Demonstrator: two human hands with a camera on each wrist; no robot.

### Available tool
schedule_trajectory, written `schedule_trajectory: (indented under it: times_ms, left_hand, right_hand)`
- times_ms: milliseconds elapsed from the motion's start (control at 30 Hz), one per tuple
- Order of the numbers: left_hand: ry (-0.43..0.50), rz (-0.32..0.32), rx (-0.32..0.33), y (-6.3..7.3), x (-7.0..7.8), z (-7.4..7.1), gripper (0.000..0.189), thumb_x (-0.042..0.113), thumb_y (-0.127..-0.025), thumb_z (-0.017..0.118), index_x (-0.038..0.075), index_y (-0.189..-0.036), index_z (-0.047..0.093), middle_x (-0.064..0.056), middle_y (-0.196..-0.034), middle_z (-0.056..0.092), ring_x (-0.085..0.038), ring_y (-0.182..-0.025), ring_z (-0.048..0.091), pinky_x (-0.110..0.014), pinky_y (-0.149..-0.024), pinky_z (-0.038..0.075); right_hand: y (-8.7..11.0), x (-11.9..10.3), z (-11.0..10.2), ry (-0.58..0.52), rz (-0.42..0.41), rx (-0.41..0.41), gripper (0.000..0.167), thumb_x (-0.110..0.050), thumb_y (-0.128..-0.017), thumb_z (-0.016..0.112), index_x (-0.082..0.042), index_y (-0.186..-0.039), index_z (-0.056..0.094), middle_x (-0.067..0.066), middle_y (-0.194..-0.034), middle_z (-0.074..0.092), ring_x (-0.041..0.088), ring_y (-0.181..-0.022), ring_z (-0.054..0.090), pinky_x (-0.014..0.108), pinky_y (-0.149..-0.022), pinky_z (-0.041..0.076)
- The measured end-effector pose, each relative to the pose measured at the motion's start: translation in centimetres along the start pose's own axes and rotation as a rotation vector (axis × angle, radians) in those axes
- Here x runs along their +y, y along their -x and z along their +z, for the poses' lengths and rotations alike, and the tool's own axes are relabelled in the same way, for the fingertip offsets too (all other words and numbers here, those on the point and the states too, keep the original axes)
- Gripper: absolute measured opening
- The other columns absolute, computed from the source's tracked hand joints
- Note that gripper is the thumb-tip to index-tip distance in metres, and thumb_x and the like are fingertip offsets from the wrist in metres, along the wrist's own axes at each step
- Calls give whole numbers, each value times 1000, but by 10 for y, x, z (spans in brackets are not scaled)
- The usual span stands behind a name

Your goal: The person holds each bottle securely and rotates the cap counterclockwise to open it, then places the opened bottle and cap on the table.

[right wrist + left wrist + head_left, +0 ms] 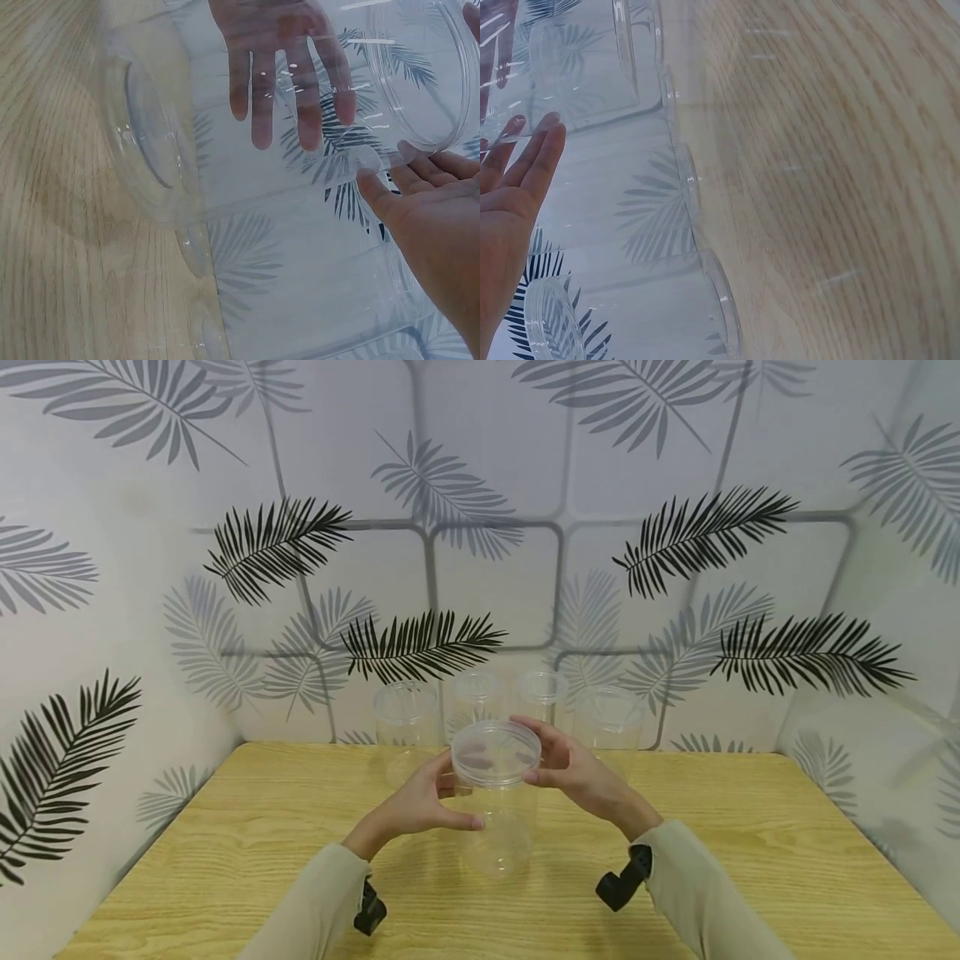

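A clear plastic jar (498, 827) with a clear screw lid (497, 752) is upright between my hands in the head view. My left hand (420, 802) holds the jar's body from the left, thumb across the front and fingers behind. In the right wrist view the fingers of the left hand (281, 75) show through the clear wall, spread and fairly straight. At the lid's rim, my right hand (573, 772) grips from the right, its thumb at the near edge and fingers farther back. Whether the jar's base touches the table cannot be told.
Behind stand several more clear lidded jars: a wide jar (405, 727) at left, two narrower ones in the middle, and another wide jar (609, 718) at right. They stand near the back edge of the wooden table (247, 843). A leaf-patterned wall (480, 585) rises behind.
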State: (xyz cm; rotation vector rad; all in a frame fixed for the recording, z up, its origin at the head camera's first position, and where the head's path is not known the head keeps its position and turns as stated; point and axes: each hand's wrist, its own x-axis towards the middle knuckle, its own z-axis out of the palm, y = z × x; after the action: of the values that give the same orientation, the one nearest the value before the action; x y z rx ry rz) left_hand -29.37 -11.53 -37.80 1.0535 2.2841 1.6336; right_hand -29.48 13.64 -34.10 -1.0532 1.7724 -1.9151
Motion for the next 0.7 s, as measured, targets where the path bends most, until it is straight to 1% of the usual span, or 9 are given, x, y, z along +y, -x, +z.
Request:
schedule_trajectory:
  times_ms: [100, 200, 267, 333, 400, 467, 533, 633, 700]
  left_hand:
    - [2, 5, 4, -1, 0, 0, 87, 15, -69, 80, 24, -140, 31, -5, -137, 42, -27, -118, 52, -44, -99, 43]
    - [14, 5, 12, -1, 0, -1, 88, 12, -69, 80, 21, -142, 29, -7, -139, 41, -30, -118, 51, -45, -100, 42]
    - [20, 0, 22, -1, 0, -1, 89, 10, -69, 79, 20, -142, 29, -9, -139, 41, -31, -119, 51, -46, -100, 41]
    - [14, -8, 33, -1, 0, -1, 88, 11, -69, 80, 21, -141, 30, -8, -138, 42, -30, -118, 52, -45, -100, 41]
    - [2, -9, 44, -1, 0, -1, 86, 14, -69, 80, 24, -140, 31, -5, -137, 43, -28, -117, 53, -42, -100, 42]
    - [-3, 1, 52, 0, 0, 0, 85, 18, -69, 80, 27, -139, 32, -3, -135, 44, -26, -116, 54, -40, -99, 43]
    - [-4, 10, 54, 0, 4, 1, 84, 19, -70, 80, 27, -139, 32, -3, -135, 44, -25, -116, 54, -40, -99, 43]
    - [11, 11, 52, 2, 15, 3, 84, 17, -70, 80, 21, -140, 32, -5, -136, 44, -28, -117, 53, -42, -100, 42]
    - [18, 2, 50, 3, 22, 4, 84, 14, -70, 79, 17, -140, 32, -7, -136, 43, -29, -117, 52, -43, -100, 42]
  right_hand:
    - [2, 0, 4, 7, -15, 33, 83, -16, -82, 69, -7, -145, 16, 8, -142, 32, 18, -126, 40, 25, -93, 44]
    - [4, 1, 11, 56, -42, 109, 86, -17, -79, 71, -7, -145, 17, 10, -145, 29, 26, -132, 33, 27, -95, 44]
    - [4, 1, 18, 104, -52, 171, 88, -19, -77, 74, -9, -144, 18, 11, -146, 28, 32, -135, 27, 34, -99, 41]
    - [4, 2, 25, 153, -57, 236, 88, -19, -76, 75, -10, -144, 20, 11, -146, 28, 35, -136, 23, 44, -106, 34]
    - [3, 2, 31, 182, -54, 291, 88, -17, -75, 76, -11, -143, 21, 12, -146, 28, 36, -136, 22, 53, -108, 27]
    - [3, 2, 35, 201, -39, 343, 88, -15, -74, 76, -11, -143, 21, 11, -146, 29, 36, -137, 21, 56, -108, 24]
    - [2, 1, 39, 214, -12, 385, 88, -13, -74, 76, -11, -143, 21, 10, -146, 30, 36, -137, 22, 54, -106, 30]
    - [0, 0, 43, 233, 35, 437, 88, -13, -73, 77, -14, -143, 23, 8, -145, 33, 33, -134, 29, 47, -98, 42]
    - [0, -1, 46, 239, 50, 458, 87, -13, -73, 77, -15, -142, 24, 7, -143, 36, 30, -132, 33, 43, -94, 45]
